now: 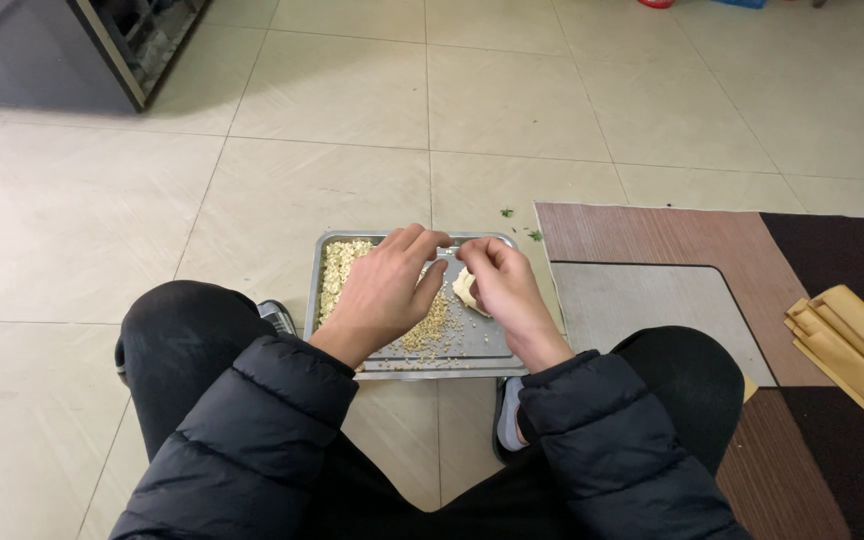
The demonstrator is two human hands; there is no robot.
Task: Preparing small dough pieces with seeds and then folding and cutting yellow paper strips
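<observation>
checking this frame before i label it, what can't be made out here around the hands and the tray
Head view, the only one:
- Fingertips of the left hand and right hand: curled together, so what they pinch is hidden.
- Pale lump: half covered by the right hand.
- Small pale pieces on the metal tray: too small to identify.
- Tan strips: cut off by the right edge.

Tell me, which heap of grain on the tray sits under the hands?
The looser heap in the tray's middle, between the left hand and right hand. The other heap lies packed along the tray's left edge, beside the left hand.
</observation>
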